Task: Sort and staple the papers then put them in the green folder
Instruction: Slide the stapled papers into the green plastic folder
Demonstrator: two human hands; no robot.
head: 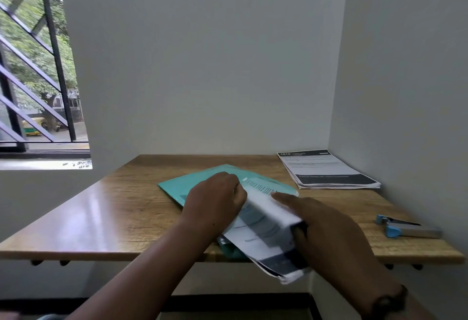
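On the wooden table [121, 208]: one green folder [182, 185], two sets of papers, one stapler [407, 227].
Held papers [263, 231]: one blurred bundle over the folder, overhanging the table's near edge.
Spare stack [326, 170]: one, far right corner, well apart from the folder.
Left hand [215, 200]: knuckles up, fingers curled onto the bundle's left edge.
Right hand [326, 233]: gripping the bundle's right side, forefinger extended along it.

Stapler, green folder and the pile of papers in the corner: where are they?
stapler [407, 228]: head view, on its metal top arm.
green folder [182, 185]: head view, on its bare left part.
pile of papers [326, 170]: head view, on the top sheet's middle.
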